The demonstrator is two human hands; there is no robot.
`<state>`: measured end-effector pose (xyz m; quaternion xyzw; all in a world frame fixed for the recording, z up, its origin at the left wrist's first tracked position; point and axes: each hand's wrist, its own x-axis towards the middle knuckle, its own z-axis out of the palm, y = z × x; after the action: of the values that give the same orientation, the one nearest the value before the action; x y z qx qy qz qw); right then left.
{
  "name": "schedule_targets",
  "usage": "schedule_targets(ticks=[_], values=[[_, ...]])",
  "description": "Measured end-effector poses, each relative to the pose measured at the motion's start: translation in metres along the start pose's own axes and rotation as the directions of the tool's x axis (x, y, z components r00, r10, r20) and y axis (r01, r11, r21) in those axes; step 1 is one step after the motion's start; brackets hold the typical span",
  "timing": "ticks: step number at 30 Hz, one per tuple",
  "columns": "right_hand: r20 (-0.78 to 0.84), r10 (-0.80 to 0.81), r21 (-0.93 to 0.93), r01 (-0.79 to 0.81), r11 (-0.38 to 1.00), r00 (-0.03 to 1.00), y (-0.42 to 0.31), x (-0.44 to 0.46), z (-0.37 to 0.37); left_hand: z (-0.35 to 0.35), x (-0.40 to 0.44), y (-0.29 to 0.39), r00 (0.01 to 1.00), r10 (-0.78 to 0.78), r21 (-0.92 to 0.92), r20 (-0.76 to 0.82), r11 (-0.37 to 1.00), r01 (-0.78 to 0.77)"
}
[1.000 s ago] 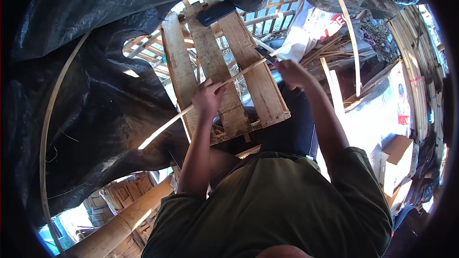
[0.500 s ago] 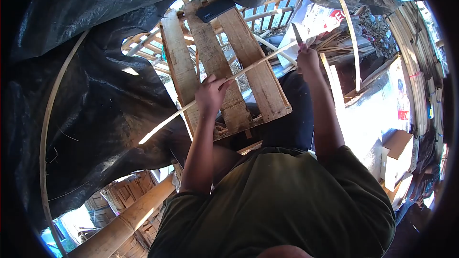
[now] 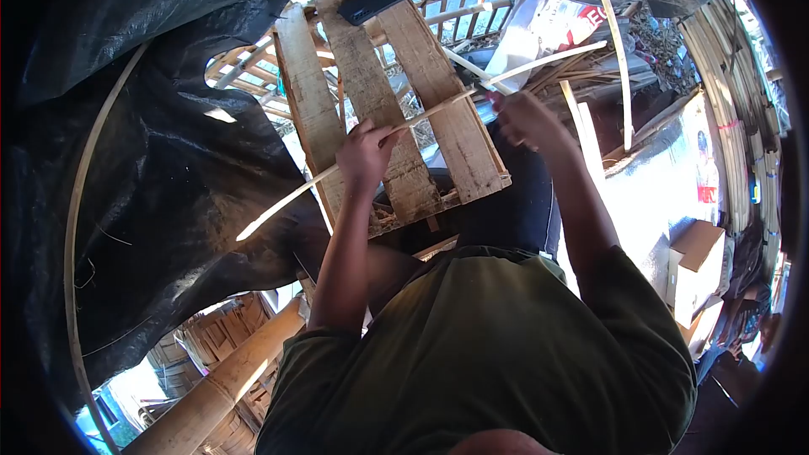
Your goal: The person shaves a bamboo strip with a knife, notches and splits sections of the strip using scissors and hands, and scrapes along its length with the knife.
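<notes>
A long, thin bamboo strip (image 3: pixel 282 206) slants across the scene, its lower end out to the left and its far end up to the right. My left hand (image 3: pixel 364 154) is closed around it near the middle, above a slatted wooden stand (image 3: pixel 430 76). My right hand (image 3: pixel 529 120) is wrapped around the pinkish handle of a knife (image 3: pixel 494 101), close beside the strip near the stand's right edge. The blade is hard to make out against the strip, so I cannot tell whether it touches.
A black phone (image 3: pixel 373 2) lies on the stand's far end. Dark plastic sheeting (image 3: pixel 168 177) hangs at left and above. Bundled bamboo strips (image 3: pixel 725 109) stand at right, near a cardboard box (image 3: pixel 698 263). A thick bamboo pole (image 3: pixel 215 392) crosses the lower left.
My right hand and the knife have moved left and slightly down along the strip, toward my left hand. My left hand keeps its grip at nearly the same spot.
</notes>
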<state>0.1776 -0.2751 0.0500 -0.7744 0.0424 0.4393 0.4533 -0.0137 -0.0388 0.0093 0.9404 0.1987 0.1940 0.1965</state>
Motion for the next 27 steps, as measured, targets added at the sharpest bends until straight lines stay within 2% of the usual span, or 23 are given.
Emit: schedule_targets(ticks=[1, 2, 4, 5, 6, 8, 10, 11, 12, 13, 14, 15, 16, 17, 18, 19, 20, 21, 24, 25, 26, 27], values=[[-0.111, -0.15, 0.329, 0.179, 0.927, 0.982, 0.013, 0.022, -0.017, 0.0, 0.001, 0.001, 1.0, 0.001, -0.004, -0.003, 1.0, -0.001], [-0.345, -0.109, 0.358, 0.238, 0.903, 0.932, 0.019, 0.043, -0.031, 0.001, 0.003, 0.0, 1.0, 0.009, -0.011, -0.012, 1.0, -0.009], [-0.547, -0.045, 0.373, 0.292, 0.881, 0.836, 0.021, 0.045, -0.028, 0.0, 0.0, -0.002, 1.0, 0.007, -0.012, -0.014, 1.0, -0.007], [-0.402, -0.092, 0.133, 0.157, 0.978, 0.911, 0.017, 0.021, -0.01, 0.0, 0.0, -0.002, 0.999, 0.018, -0.008, -0.029, 1.0, -0.018], [-0.245, -0.085, -0.134, 0.053, 0.99, 0.966, 0.017, -0.005, 0.013, 0.0, 0.001, -0.002, 0.999, 0.035, -0.004, -0.041, 0.999, -0.036], [0.016, -0.172, -0.036, 0.172, 0.984, 0.985, 0.036, 0.001, 0.022, 0.0, 0.002, -0.002, 0.999, 0.035, -0.009, -0.029, 0.999, -0.036], [0.096, -0.156, -0.221, 0.174, 0.96, 0.983, 0.044, 0.038, -0.015, 0.001, 0.0, -0.002, 0.999, 0.025, -0.018, -0.023, 1.0, -0.025], [-0.209, -0.173, 0.118, 0.201, 0.972, 0.962, 0.035, 0.037, -0.025, 0.001, 0.001, -0.002, 1.0, 0.024, -0.004, -0.018, 1.0, -0.024], [-0.479, -0.072, 0.423, 0.302, 0.854, 0.875, 0.029, 0.037, -0.028, 0.0, 0.001, -0.002, 1.0, 0.021, 0.011, -0.011, 1.0, -0.021], [-0.473, -0.072, 0.42, 0.297, 0.857, 0.878, 0.033, 0.035, -0.019, 0.0, -0.001, -0.002, 1.0, 0.012, 0.013, -0.011, 1.0, -0.012], [-0.259, -0.214, -0.287, 0.136, 0.948, 0.942, 0.028, 0.018, 0.004, 0.001, 0.0, -0.002, 1.0, 0.015, 0.005, -0.027, 1.0, -0.015], [-0.137, -0.187, -0.613, 0.065, 0.788, 0.973, 0.024, 0.01, 0.007, 0.001, 0.001, -0.002, 0.999, 0.024, -0.004, -0.041, 1.0, -0.024], [-0.012, -0.158, -0.858, 0.071, 0.509, 0.987, 0.02, 0.002, 0.011, 0.001, 0.001, -0.002, 0.999, 0.027, -0.005, -0.038, 1.0, -0.028], [0.004, -0.093, -0.536, 0.081, 0.84, 0.996, 0.018, 0.0, 0.005, 0.001, 0.001, -0.003, 0.999, 0.024, -0.02, -0.026, 0.999, -0.025], [0.046, -0.043, -0.101, 0.047, 0.994, 0.998, 0.017, -0.001, 0.0, 0.001, -0.001, -0.004, 1.0, 0.022, -0.035, -0.013, 0.999, -0.022], [0.103, -0.019, 0.351, -0.019, 0.936, 0.995, 0.017, -0.002, -0.006, 0.001, -0.002, -0.004, 1.0, 0.023, -0.039, -0.011, 0.999, -0.023], [-0.164, -0.176, 0.413, 0.229, 0.882, 0.971, 0.018, -0.003, -0.013, 0.0, -0.001, -0.003, 1.0, 0.023, -0.042, -0.008, 0.999, -0.023], [-0.163, -0.183, 0.41, 0.235, 0.881, 0.969, 0.018, 0.001, -0.007, 0.0, 0.0, -0.004, 1.0, 0.019, -0.043, -0.005, 0.999, -0.02], [-0.446, -0.074, 0.166, 0.164, 0.972, 0.892, 0.025, -0.002, 0.03, 0.001, 0.001, -0.003, 0.999, 0.003, -0.058, -0.04, 0.998, -0.005], [-0.448, -0.069, 0.171, 0.161, 0.972, 0.892, 0.026, 0.0, 0.024, 0.0, 0.002, -0.003, 0.999, 0.006, -0.058, -0.034, 0.998, -0.008], [-0.183, -0.065, 0.223, 0.105, 0.969, 0.981, 0.029, 0.002, 0.011, -0.006, 0.001, 0.003, 1.0, -0.008, -0.039, -0.002, 0.999, 0.008], [0.097, -0.073, 0.259, 0.046, 0.965, 0.993, 0.026, 0.002, 0.0, -0.01, 0.002, 0.005, 1.0, -0.022, -0.018, 0.022, 1.0, 0.022]])
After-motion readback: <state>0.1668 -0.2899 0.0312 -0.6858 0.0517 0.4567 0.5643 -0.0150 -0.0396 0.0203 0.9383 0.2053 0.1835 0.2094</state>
